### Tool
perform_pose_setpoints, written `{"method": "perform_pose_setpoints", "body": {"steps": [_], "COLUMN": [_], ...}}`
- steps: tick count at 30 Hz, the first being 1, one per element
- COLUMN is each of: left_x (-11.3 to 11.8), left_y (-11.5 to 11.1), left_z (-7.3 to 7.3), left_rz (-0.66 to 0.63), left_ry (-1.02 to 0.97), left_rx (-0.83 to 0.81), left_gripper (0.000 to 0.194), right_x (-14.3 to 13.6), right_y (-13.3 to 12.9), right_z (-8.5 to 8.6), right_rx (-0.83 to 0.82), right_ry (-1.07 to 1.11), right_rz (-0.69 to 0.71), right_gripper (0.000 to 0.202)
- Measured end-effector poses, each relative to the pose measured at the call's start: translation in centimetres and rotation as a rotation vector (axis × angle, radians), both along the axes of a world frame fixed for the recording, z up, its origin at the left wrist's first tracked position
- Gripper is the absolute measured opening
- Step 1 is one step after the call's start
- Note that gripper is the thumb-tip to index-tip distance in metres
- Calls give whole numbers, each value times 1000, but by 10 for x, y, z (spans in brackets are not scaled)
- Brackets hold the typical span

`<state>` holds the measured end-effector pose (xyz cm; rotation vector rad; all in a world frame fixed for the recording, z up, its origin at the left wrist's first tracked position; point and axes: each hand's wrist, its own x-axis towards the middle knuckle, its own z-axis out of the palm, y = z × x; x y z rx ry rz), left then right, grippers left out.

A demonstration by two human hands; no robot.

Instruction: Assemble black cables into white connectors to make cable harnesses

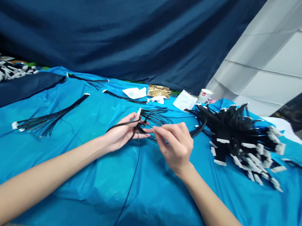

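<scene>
My left hand (pixel 121 133) is closed around a black wire harness (pixel 156 115) at the middle of the table. A white connector (pixel 139 111) sticks up just above its fingertips, and loose black wires fan out to the right. One strand loops back over the left wrist. A single thin black wire (pixel 133 171) hangs from the bundle down toward the table's front edge. My right hand (pixel 173 143) pinches at the wires on the right side of the bundle. Which strand lies between its fingertips is too small to tell.
A large heap of black harnesses with white connectors (pixel 252 157) lies to the right. Another harness (pixel 56 115) is spread out at left, with more white connectors (pixel 3 69) beyond. White papers (pixel 185 101), a gold packet (pixel 159 91) and a paper cup (pixel 205 96) line the back of the blue cloth (pixel 84 190).
</scene>
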<state>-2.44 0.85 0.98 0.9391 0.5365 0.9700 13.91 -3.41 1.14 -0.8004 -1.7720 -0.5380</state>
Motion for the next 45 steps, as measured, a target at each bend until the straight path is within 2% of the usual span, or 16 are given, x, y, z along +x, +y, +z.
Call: {"method": "perform_pose_setpoints", "body": {"steps": [4, 9, 18, 28, 35, 45], "left_x": [2, 4, 4, 5, 6, 8], "left_y": [-5, -10, -13, -11, -12, -15], "left_z": [4, 8, 10, 7, 4, 4], "left_rz": [-59, -79, -126, -120, -121, -108], "left_ry": [42, 80, 101, 130, 168, 230], "left_rx": [-36, -48, 2, 59, 129, 122], "left_gripper": [9, 9, 12, 14, 17, 22], "right_x": [1, 2, 0, -1, -1, -3], "right_y": [3, 4, 0, 1, 1, 1], "right_z": [-6, -9, -5, -8, -8, -10], "right_rx": [45, 110, 136, 90, 114, 117], "right_ry": [-17, -30, -35, -6, -22, -46], "right_rz": [-104, -123, -195, -177, -205, -211], "right_gripper": [11, 15, 6, 3, 4, 2]}}
